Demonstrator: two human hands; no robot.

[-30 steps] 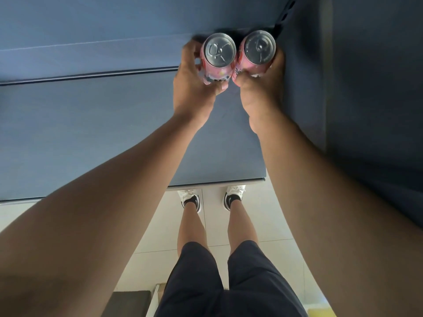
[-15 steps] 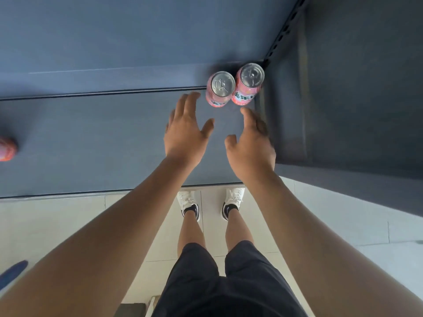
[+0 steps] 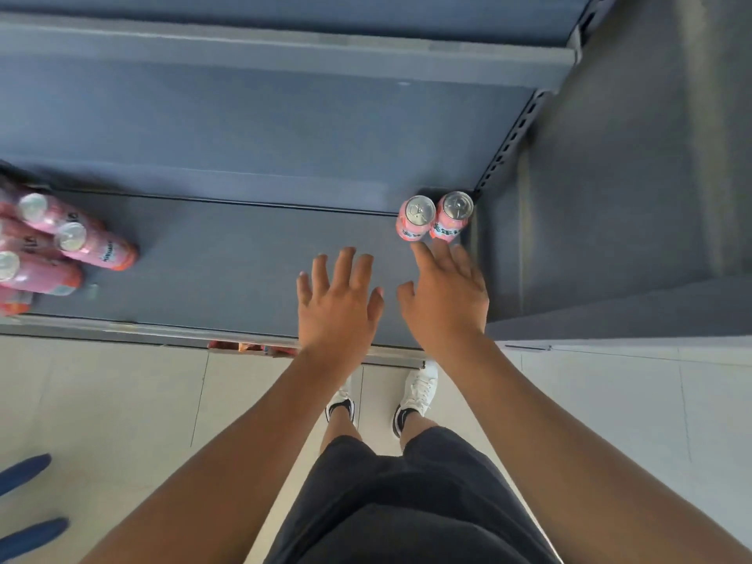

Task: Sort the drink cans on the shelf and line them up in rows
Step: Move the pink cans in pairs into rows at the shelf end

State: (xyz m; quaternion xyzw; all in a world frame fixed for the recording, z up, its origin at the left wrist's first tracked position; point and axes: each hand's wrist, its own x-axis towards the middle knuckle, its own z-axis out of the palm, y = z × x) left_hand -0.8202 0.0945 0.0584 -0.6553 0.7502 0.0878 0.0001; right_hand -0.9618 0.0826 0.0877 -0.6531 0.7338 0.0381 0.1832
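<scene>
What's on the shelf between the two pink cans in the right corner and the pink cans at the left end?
Nothing: bare grey shelf board between the two upright pink cans and the left pink cans, in the head view.

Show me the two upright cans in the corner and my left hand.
Left can (image 3: 419,212): head view, on its lid.
Right can (image 3: 456,207): head view, on its lid.
Left hand (image 3: 337,309): head view, back of the hand.
</scene>
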